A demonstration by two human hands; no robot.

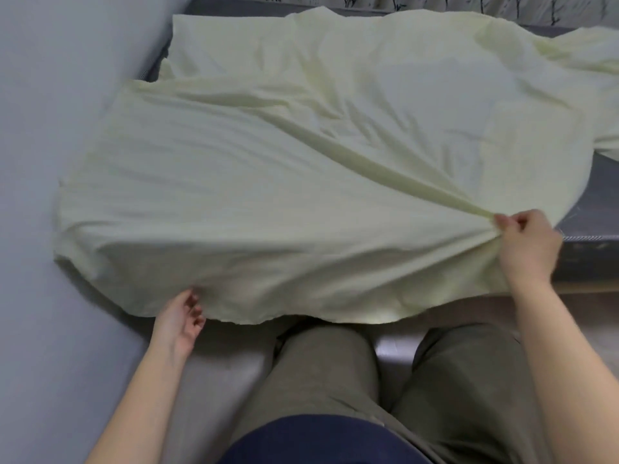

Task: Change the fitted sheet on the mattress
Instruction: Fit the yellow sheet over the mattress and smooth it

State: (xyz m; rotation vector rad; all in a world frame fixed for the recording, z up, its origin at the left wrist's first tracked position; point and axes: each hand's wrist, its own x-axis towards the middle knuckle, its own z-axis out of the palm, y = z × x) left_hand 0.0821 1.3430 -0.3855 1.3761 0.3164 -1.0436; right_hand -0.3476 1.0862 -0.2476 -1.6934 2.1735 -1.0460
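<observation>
From the head view, the pale yellow fitted sheet [301, 162] fills most of the picture. It lies loose and wrinkly on top of the grey mattress [584, 226]. The mattress peeks out on the right side and at the upper left. The sheet is not tucked over any corner that I can see. Its near edge hangs down in the middle of the frame, in front of the person's legs [321, 380].

The right hand [526, 244] is at the middle right. Its fingers [502, 224] are curled tight and pinch a bunch of the sheet. A long tight fold runs from that pinch up toward the upper left.

The left hand [182, 318] is at the lower left, right at the sheet's hanging edge. Its fingers are bent loosely, and I cannot tell if they hold the cloth or only touch it.

I think the sheet is light, soft and floppy. It will fold and slide, not break. The best place to hold it looks like the edge or a corner, with a good pinch, so it can be pulled down over the mattress corner.

A plain wall [30, 155] is on the left, and a curtain [502, 5] with plant shapes is at the top.
</observation>
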